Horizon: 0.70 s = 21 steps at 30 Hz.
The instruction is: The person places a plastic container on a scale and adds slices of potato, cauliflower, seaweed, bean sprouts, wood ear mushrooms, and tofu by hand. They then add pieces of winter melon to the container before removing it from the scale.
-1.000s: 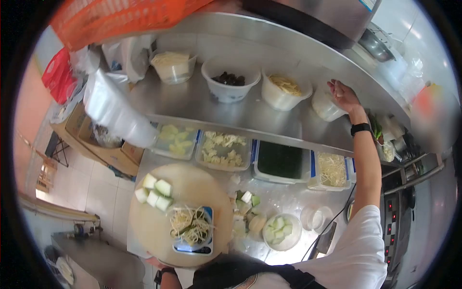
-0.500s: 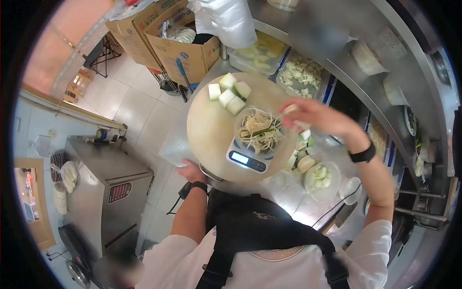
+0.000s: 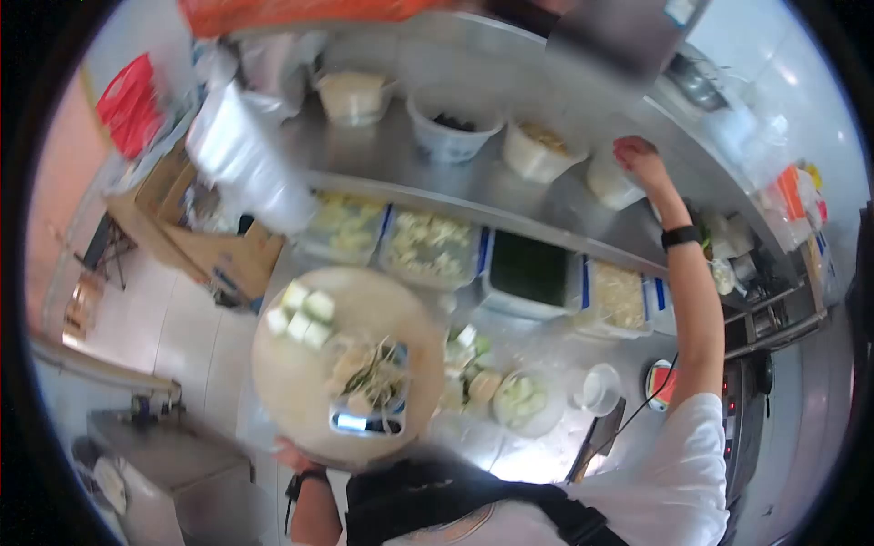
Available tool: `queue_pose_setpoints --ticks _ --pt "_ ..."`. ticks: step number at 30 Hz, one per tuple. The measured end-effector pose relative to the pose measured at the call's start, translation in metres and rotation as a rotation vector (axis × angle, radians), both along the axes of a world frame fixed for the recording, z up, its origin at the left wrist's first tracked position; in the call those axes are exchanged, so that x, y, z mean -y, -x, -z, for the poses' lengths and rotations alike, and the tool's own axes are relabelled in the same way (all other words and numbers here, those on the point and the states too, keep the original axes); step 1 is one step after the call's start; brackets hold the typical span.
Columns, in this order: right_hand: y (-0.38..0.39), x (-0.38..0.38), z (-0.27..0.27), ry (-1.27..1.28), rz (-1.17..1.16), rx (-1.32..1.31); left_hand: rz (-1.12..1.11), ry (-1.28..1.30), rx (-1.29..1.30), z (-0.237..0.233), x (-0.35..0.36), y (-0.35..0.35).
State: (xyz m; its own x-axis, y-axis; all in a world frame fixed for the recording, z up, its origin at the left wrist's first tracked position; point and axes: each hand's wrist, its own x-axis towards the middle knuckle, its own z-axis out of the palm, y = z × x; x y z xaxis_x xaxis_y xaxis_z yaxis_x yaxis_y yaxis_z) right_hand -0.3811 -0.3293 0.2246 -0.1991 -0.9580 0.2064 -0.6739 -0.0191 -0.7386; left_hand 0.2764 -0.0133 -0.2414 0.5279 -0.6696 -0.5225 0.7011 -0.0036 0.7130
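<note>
- Up at one o'clock on the steel shelf (image 3: 473, 196), the right hand (image 3: 637, 156) lands on the white tub (image 3: 608, 187), the last of four tubs in a row. Its fingers drape over the rim, but blur stops me calling them closed or spread.
- Down at seven o'clock, the left hand (image 3: 293, 452) sits at the near edge of the round cutting board (image 3: 300, 391). Only a sliver shows, so its grip can't be read.
- Below the shelf, count four trays (image 3: 428, 250) side by side, running from ten o'clock across to three.
- On the board sits one scale (image 3: 369, 420) under a heap of sprouts (image 3: 373, 378), plus a cluster of melon chunks (image 3: 300, 314), their number lost in the smear.
- Right of the board are one small bowl (image 3: 523, 400) and one clear cup (image 3: 596, 387).
- Everything is motion-blurred. Tub contents are barely readable, and the orange crate (image 3: 300, 11) at twelve is cut off.
- Bare steel lies open in front of the tubs. The board sits right at the counter's left edge, with floor beyond at nine o'clock.
</note>
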Motion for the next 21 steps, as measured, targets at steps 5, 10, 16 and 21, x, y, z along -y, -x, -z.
queue_pose_setpoints --ticks 5,10,16,21 --pt "0.089 0.052 0.036 -0.486 0.053 -0.862 0.061 -0.057 0.613 0.089 -0.003 -0.031" --pt "0.161 0.096 0.099 -0.301 0.120 -0.551 -0.140 -0.132 0.467 -0.043 0.017 0.031" --pt "0.145 0.087 0.101 -0.110 0.223 -0.494 -0.123 -0.344 0.625 0.037 0.002 -0.013" --pt "0.193 0.089 0.101 -0.310 0.081 -0.613 -0.142 -0.192 0.640 0.048 0.006 -0.009"
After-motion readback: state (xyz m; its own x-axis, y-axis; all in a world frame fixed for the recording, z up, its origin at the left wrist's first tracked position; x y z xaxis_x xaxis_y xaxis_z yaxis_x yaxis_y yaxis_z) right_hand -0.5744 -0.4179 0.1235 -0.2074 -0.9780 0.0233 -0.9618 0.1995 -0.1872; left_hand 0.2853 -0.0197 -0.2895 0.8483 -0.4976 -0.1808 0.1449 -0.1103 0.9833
